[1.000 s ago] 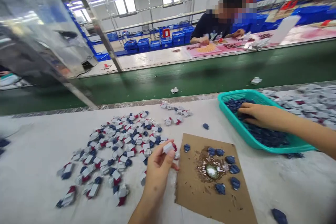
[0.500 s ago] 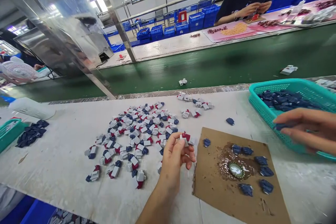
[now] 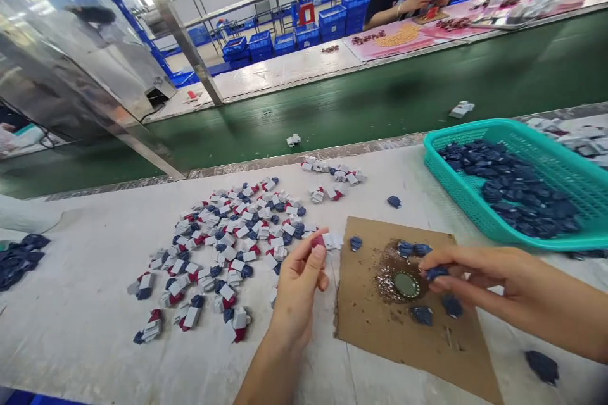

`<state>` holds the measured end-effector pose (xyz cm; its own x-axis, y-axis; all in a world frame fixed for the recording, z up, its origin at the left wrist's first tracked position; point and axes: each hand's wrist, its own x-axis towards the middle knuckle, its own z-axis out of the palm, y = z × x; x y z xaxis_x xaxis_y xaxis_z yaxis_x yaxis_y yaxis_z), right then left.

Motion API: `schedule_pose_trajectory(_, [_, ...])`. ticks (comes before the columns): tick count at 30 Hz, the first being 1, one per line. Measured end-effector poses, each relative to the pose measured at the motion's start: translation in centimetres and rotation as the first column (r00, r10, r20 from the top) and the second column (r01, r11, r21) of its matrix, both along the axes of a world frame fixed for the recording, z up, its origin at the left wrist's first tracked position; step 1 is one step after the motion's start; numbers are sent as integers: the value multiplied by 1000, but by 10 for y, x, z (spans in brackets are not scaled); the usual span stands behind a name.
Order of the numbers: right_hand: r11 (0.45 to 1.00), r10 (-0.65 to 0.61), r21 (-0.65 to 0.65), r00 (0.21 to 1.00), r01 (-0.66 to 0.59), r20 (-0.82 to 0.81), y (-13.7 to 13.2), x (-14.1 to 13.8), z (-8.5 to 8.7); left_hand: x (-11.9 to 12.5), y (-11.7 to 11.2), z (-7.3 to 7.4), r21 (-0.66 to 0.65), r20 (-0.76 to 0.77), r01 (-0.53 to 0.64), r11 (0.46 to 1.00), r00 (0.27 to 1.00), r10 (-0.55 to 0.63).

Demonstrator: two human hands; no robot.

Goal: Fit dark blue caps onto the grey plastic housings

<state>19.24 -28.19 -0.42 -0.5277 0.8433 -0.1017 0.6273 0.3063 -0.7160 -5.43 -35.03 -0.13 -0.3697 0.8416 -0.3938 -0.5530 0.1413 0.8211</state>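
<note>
Left of the cardboard sheet, my left hand is closed on a small white-and-red piece, pinched between thumb and fingers. My right hand is closed over the cardboard and pinches a small dark blue piece. Below it on the sheet is a wet patch around a round greenish disc. Several dark blue pieces lie around the disc, some partly hidden by my right hand. A large cluster of white, red and blue pieces spreads over the table to the left.
A teal basket of dark blue pieces stands at the right, with white pieces behind it. Beyond the table runs a green belt. Across it a co-worker's hands work at another bench. A metal post rises at the left.
My right hand has moved left from the basket's edge to over the cardboard, holding the dark blue piece. My left hand still holds its piece. The whole view has shifted, showing more of the basket.
</note>
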Motion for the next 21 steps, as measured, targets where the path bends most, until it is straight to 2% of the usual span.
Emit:
schedule_pose_trajectory(2, [998,68,-1,996,-68,61,-2,0,-3,1,0,3,-33,45,-12,999,999,14])
schedule_pose_trajectory(5, [979,177,72,969,-191,171,0,-1,-16,4,-1,7,-64,111,8,998,994,-1])
schedule_pose_trajectory(8, [916,300,215,933,-340,200,2,-5,-33,6,-2,10,-62,132,105,993,987,-96])
schedule_pose_trajectory(11, [872,311,324,927,-366,209,3,-11,-46,6,-3,12,-44,130,130,990,984,-124])
schedule_pose_trajectory(13, [869,323,332,929,-367,183,2,-14,-48,6,-3,12,-21,136,131,991,983,-127])
schedule_pose_trajectory(15, [871,348,315,926,-377,146,2,-16,-43,6,-3,11,4,138,150,989,979,-149])
schedule_pose_trajectory(17, [897,359,243,929,-369,86,4,-19,-28,6,-3,10,30,134,154,988,978,-157])
schedule_pose_trajectory(19, [954,275,133,961,-268,-37,6,-24,-7,7,-3,10,48,143,160,986,976,-166])
schedule_pose_trajectory(21, [992,124,-13,972,-129,-202,7,-33,16,9,-4,10,53,168,196,979,965,-202])
